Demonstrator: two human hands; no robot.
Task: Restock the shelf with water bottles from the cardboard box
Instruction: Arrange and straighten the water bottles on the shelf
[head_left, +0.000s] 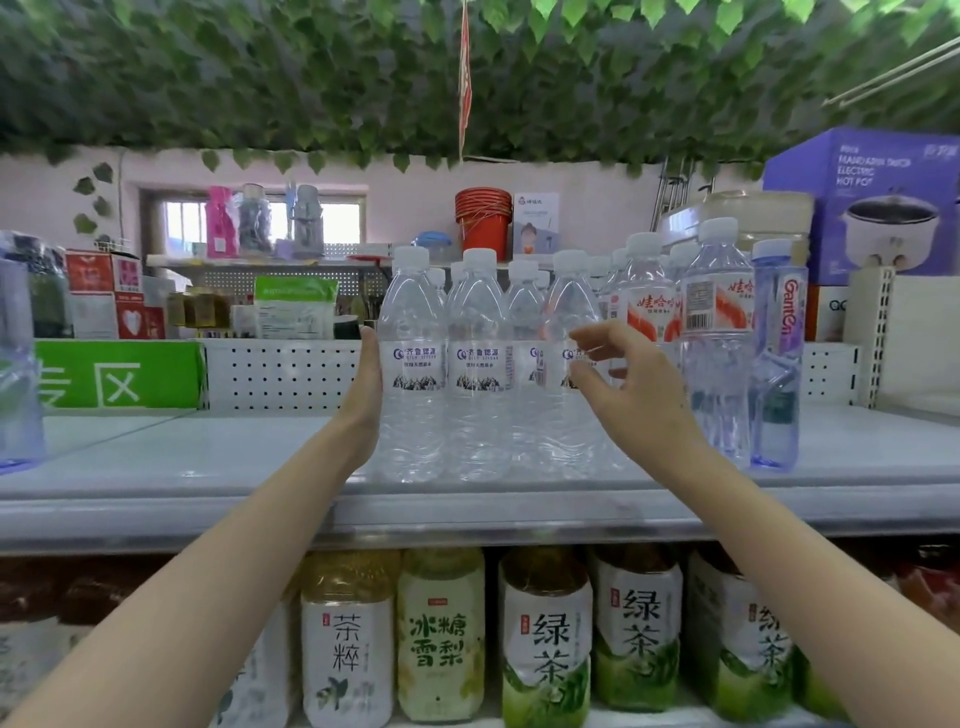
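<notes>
At frame centre, the flat left hand (367, 387) braces the water bottles (479, 332) – likely squaring the row – right hand (631, 387) half-open, empty.

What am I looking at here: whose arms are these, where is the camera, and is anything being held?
No machine: these are a person's two bare arms, filmed by one camera worn on the head. The left hand lies flat against the side of the leftmost water bottle, which stands in a row on the white shelf. The right hand hovers with loosely curled fingers by the row's right end and seems to grip nothing. Tea bottles stand one level below.
</notes>
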